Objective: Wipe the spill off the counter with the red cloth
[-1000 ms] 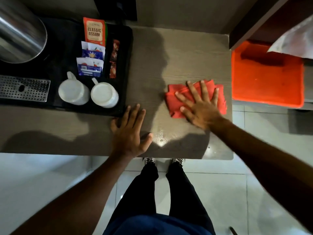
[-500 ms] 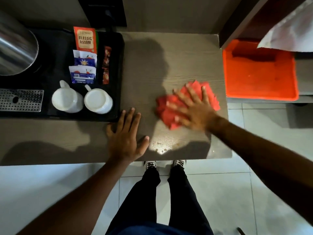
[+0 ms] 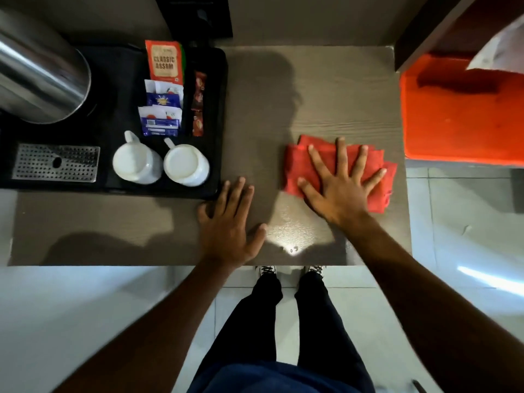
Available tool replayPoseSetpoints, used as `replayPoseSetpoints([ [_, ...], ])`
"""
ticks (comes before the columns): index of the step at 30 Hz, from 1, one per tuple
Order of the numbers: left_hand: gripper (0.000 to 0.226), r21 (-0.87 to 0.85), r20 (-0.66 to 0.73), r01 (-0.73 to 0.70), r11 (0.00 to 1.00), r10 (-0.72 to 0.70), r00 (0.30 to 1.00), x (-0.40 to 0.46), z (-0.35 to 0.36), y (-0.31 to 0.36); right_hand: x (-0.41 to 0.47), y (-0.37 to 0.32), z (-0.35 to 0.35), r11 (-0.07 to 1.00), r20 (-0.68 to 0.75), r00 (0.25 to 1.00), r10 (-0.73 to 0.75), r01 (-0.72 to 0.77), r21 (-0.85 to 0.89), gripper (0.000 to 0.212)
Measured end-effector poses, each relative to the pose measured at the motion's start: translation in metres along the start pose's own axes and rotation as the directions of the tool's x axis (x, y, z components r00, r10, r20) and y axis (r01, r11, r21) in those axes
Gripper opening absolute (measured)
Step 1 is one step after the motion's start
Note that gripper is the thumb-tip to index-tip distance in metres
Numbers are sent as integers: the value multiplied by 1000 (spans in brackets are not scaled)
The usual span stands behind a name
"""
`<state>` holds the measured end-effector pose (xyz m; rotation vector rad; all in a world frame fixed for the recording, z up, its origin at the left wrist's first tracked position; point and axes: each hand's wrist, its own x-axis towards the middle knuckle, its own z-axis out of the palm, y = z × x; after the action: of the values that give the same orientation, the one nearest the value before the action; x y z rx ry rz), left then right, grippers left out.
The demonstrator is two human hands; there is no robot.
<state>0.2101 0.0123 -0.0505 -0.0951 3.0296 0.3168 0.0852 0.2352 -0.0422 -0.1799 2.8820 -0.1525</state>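
The red cloth (image 3: 297, 163) lies folded flat on the right part of the grey-brown counter (image 3: 326, 95). My right hand (image 3: 337, 191) presses down on it with the palm flat and the fingers spread. A wet, shiny patch of spill (image 3: 295, 236) with a few droplets sits just in front of the cloth, near the counter's front edge. My left hand (image 3: 229, 222) rests flat on the counter to the left of the wet patch, fingers apart, holding nothing.
A black tray (image 3: 215, 109) at the left holds two white mugs (image 3: 136, 163) turned upside down, tea sachets (image 3: 164, 61) and a steel kettle (image 3: 37, 75). An orange bin (image 3: 459, 120) stands past the counter's right edge. The cloth's right side reaches that edge.
My right hand swept the cloth down-left toward the wet patch, bunching it, then back up-right, where it lies flat again. My left hand stayed planted on the counter.
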Motion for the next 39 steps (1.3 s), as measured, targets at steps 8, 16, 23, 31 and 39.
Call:
replayPoseSetpoints([
  [8,68,83,-58,-22,996,27,998,-26,4,-33,-64,-73,24,954,9,956,-295,295,-50,70],
  [16,70,87,-67,-29,996,35,997,-23,5,-32,-14,-31,6,999,18,1000,22,-23,31,82],
  [23,71,88,-38,-26,996,30,999,-39,4,-37,-121,0,35,913,76,925,-371,379,-154,70],
  [31,71,124,-25,-41,991,45,999,-27,1,-48,-70,-68,30,982,5,983,-183,183,-44,65],
  [39,70,91,-39,-19,996,22,999,-29,5,-34,-19,18,-6,997,13,999,-29,30,-74,64],
])
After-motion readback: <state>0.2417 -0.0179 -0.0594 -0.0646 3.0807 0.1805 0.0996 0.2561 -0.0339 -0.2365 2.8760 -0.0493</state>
